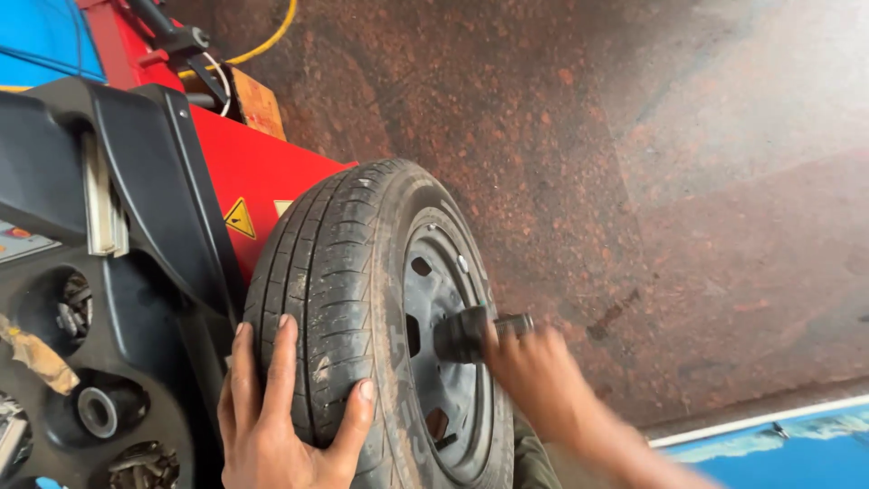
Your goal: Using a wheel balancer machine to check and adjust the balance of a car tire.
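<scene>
A car tyre on a dark steel rim stands upright against a red wheel machine. My left hand lies spread over the tread at the near side, fingers apart, pressing on the rubber. My right hand, blurred by motion, is closed around a black clamping nut with a short handle at the centre of the rim.
A black plastic tray top of the machine sits at left, with round pockets holding cones and small parts. A yellow hose runs behind the machine. The floor is reddish concrete, with a blue painted strip at lower right.
</scene>
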